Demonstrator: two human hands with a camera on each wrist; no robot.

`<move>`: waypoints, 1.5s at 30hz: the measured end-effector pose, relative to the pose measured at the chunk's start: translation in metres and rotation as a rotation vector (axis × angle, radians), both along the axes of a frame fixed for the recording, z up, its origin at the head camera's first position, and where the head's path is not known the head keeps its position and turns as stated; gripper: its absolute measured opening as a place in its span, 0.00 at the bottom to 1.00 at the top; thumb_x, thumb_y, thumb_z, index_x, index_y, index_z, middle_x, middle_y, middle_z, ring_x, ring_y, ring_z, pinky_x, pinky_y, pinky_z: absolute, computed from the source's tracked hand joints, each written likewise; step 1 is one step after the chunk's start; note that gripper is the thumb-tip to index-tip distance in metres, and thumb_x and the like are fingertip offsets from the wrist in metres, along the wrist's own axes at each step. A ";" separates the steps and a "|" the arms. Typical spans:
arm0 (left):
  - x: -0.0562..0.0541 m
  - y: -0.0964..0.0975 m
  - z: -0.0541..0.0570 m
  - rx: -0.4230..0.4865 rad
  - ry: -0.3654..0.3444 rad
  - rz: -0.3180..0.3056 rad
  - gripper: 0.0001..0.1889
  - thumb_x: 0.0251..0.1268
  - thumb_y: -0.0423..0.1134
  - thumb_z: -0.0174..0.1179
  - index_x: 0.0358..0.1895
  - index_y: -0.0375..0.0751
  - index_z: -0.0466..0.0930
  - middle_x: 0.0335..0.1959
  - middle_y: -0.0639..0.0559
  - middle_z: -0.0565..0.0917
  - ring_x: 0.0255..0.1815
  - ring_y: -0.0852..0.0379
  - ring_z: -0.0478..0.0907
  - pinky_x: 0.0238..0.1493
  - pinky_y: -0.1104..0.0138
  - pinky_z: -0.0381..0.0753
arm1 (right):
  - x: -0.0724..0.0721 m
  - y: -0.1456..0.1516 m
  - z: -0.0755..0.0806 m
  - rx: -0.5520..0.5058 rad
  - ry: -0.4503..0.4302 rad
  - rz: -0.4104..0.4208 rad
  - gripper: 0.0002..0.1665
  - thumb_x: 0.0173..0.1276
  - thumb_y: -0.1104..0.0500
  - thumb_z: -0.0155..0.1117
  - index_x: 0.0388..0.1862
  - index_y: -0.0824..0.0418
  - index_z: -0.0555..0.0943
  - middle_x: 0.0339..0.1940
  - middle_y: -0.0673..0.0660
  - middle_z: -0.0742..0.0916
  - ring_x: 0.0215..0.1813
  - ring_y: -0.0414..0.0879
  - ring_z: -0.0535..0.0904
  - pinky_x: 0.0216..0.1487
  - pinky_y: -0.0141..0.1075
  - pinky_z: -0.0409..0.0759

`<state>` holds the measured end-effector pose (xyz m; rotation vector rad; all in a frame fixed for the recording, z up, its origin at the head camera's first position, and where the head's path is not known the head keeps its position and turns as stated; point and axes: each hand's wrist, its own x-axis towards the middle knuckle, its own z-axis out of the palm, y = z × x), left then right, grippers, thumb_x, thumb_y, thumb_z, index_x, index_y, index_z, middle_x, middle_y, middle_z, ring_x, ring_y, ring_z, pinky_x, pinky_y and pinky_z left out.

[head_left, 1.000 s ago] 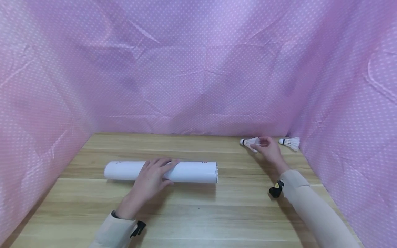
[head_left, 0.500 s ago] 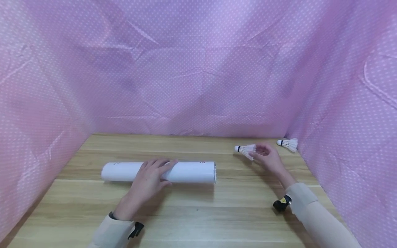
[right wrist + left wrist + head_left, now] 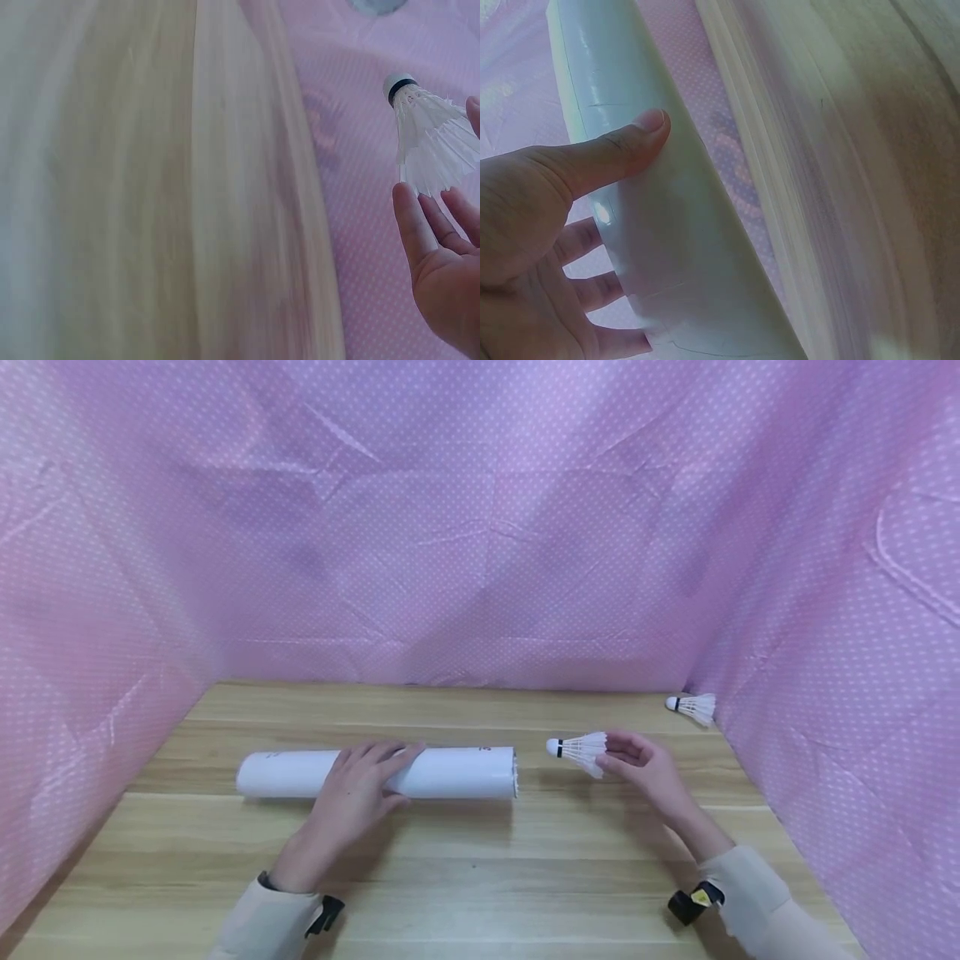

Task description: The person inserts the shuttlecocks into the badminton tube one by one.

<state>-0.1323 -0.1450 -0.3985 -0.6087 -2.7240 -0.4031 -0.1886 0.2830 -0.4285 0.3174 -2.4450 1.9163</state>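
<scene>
A long white shuttlecock tube [image 3: 457, 773] lies sideways in the head view, its end at the right. My left hand [image 3: 360, 789] grips it around the middle; in the left wrist view the thumb [image 3: 622, 154] lies along one side of the tube [image 3: 682, 247] and the other fingers reach behind it. My right hand [image 3: 648, 777] pinches a white feather shuttlecock [image 3: 581, 750] by its skirt, with the black-banded cork pointing left at the tube's right end, a short gap away. The right wrist view shows fingers [image 3: 412, 221] at the feather edge of that shuttlecock [image 3: 431, 142].
A second shuttlecock [image 3: 692, 707] lies at the back right corner of the wooden table [image 3: 480, 902], cork to the left. Pink dotted cloth [image 3: 480, 543] hangs behind the table and along both sides.
My right hand has lifted the shuttlecock from the back of the table and brought it left and nearer, toward the tube's end. The left hand keeps its grip on the tube.
</scene>
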 end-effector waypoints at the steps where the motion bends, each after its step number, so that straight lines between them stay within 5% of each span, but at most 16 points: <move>1: 0.000 0.000 0.000 -0.001 0.001 0.001 0.43 0.45 0.41 0.81 0.71 0.54 0.74 0.62 0.43 0.80 0.61 0.36 0.74 0.64 0.36 0.67 | 0.004 -0.001 0.001 -0.003 0.004 0.001 0.31 0.67 0.62 0.71 0.64 0.75 0.73 0.53 0.61 0.86 0.51 0.37 0.83 0.52 0.29 0.82; 7: 0.001 0.000 0.001 -0.002 0.003 0.000 0.43 0.45 0.40 0.81 0.70 0.54 0.75 0.61 0.43 0.80 0.62 0.36 0.74 0.64 0.36 0.67 | 0.026 -0.010 0.006 -0.051 0.027 0.026 0.29 0.65 0.67 0.71 0.62 0.76 0.74 0.48 0.49 0.87 0.51 0.39 0.84 0.51 0.30 0.83; 18: 0.003 0.003 0.001 0.010 -0.014 -0.007 0.44 0.45 0.41 0.81 0.71 0.54 0.74 0.62 0.43 0.79 0.62 0.36 0.73 0.65 0.35 0.66 | 0.047 -0.025 0.016 -0.166 0.064 0.127 0.27 0.65 0.73 0.67 0.61 0.82 0.71 0.49 0.50 0.87 0.51 0.41 0.83 0.51 0.32 0.83; 45: 0.007 0.013 0.004 0.000 -0.007 -0.017 0.43 0.45 0.40 0.81 0.70 0.55 0.75 0.61 0.45 0.80 0.61 0.37 0.75 0.64 0.32 0.65 | 0.046 -0.062 0.011 -0.171 0.025 0.177 0.29 0.64 0.70 0.70 0.63 0.75 0.73 0.56 0.69 0.82 0.55 0.46 0.82 0.54 0.35 0.83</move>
